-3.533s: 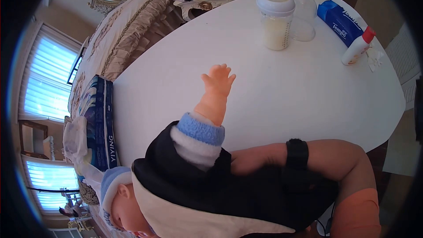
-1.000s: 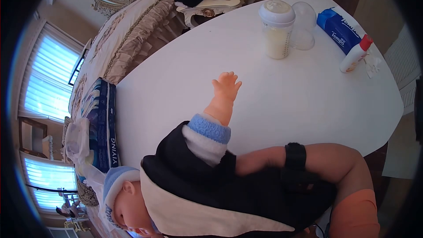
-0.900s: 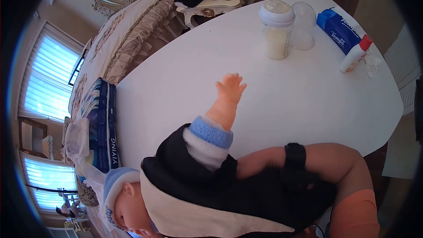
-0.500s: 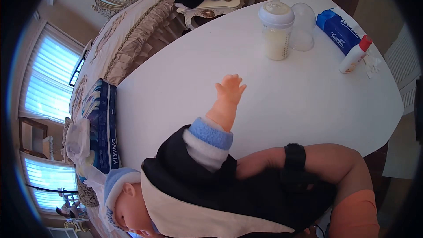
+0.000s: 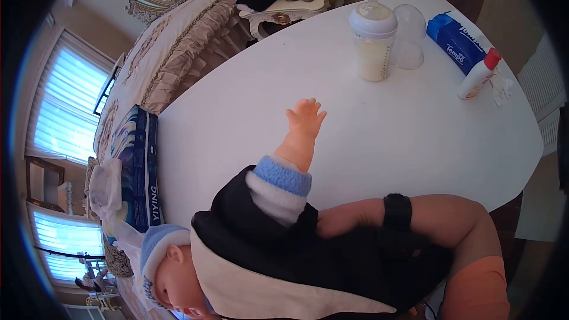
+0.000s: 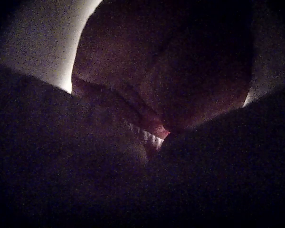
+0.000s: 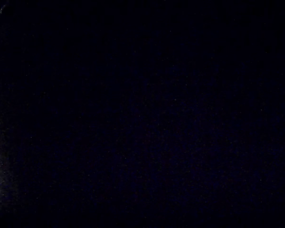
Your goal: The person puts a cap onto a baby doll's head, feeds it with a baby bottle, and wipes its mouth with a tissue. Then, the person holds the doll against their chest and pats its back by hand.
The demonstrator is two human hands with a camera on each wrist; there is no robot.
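A baby doll lies along the bottom of the head view, its head in a blue and white cap (image 5: pixel 160 249) at lower left. It wears a black garment with a cream panel (image 5: pixel 255 278). The doll's arm (image 5: pixel 299 142) sticks up from a fuzzy blue cuff. My right hand (image 5: pixel 341 219) rests against the doll's side, fingertips hidden behind the black sleeve. The right wrist view is almost wholly black. Only the left wrist view shows my left hand (image 6: pixel 159 130), very dark, with a sliver of pale ridged fabric beside it; I cannot tell what it grips.
On the white table (image 5: pixel 237 112) stand a milk-filled baby bottle (image 5: pixel 373 53), its clear cap (image 5: pixel 408 35), a blue Tempo tissue pack (image 5: pixel 453 41) and a white red-capped bottle (image 5: pixel 479 75). A blue YIYING package (image 5: pixel 142 172) stands at the left edge, a bed (image 5: pixel 166 65) beyond.
Since the oldest frame the doll has shifted slightly right in the head view. In the last second its raised arm sways a little right, then back left. My right hand stays against it.
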